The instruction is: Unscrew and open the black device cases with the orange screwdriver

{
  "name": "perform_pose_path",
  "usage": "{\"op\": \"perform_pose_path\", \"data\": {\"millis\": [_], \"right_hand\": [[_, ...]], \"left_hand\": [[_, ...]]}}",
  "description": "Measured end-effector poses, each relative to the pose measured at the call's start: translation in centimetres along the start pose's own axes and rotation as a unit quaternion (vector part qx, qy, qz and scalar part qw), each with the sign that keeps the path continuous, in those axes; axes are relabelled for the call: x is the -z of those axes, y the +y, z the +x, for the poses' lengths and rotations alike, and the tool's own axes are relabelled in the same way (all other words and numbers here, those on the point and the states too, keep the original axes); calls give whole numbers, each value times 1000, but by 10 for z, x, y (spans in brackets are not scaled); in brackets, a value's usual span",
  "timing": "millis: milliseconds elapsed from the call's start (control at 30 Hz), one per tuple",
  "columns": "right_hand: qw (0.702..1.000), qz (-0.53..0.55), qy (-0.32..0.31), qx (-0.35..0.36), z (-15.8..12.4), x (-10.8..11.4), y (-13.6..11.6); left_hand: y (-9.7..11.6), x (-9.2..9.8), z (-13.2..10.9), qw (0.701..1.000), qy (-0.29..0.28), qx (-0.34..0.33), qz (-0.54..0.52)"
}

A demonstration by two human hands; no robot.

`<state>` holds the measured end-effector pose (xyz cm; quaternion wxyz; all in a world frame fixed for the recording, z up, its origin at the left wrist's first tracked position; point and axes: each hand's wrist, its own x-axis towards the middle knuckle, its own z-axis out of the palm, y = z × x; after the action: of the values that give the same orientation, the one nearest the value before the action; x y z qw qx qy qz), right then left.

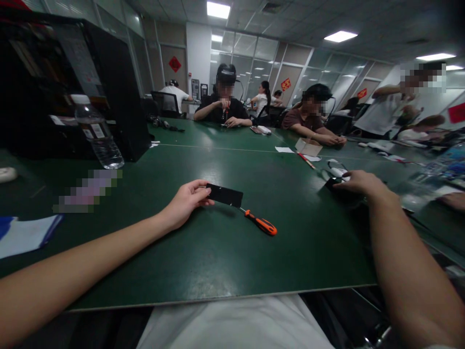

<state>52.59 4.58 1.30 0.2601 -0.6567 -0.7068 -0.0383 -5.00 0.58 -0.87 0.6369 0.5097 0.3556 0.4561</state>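
Observation:
A flat black rectangular plate [227, 195] is pinched at its left end between the thumb and fingers of my left hand [192, 199], a little above the green table [203, 261]. Beside the plate's lower right corner lies a screwdriver [261, 223] with an orange and black handle; the plate hides part of its shaft. Far to the right, my right hand [358, 183] reaches over a dark object [333, 182], its fingers closed at that object's edge. Blur and the hand itself hide much of what it grips.
At the left stand a plastic bottle [97, 133] and a black cabinet [112, 77]. A small open box [308, 147], white papers [284, 150] and a red stick [306, 161] lie towards the right. People sit across the table.

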Motion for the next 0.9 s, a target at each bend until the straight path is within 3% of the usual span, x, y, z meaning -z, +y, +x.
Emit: {"op": "perform_pose_path", "data": {"millis": [67, 133, 200, 267, 333, 433, 500, 633, 767, 900], "right_hand": [[995, -32, 24, -88, 3, -3, -17], [987, -40, 69, -137, 8, -8, -51], [993, 32, 88, -72, 11, -17, -98], [995, 77, 58, -18, 7, -31, -152], [990, 131, -9, 47, -5, -46, -208], [930, 283, -145, 187, -34, -58, -280], [897, 324, -195, 228, -54, -58, -313], [885, 333, -225, 236, -73, -52, -338], [889, 333, -239, 206, -68, -54, -330], [880, 382, -232, 162, -60, -62, -322]], "left_hand": [[-2, 1, 1, 1000, -11, 0, -5], [-3, 1, 1, 1000, -22, 2, -7], [-5, 1, 0, 999, -38, -1, 0], [-5, 0, -2, 998, -59, -9, 17], [-5, -3, -5, 995, -83, -24, 50], [-3, -8, -10, 989, -97, -54, 102], [-2, -10, -13, 985, -102, -75, 118], [0, -13, -17, 978, -122, -109, 131], [-2, -13, -16, 977, -138, -107, 120], [-9, -15, -11, 981, -120, -80, 130]]}}
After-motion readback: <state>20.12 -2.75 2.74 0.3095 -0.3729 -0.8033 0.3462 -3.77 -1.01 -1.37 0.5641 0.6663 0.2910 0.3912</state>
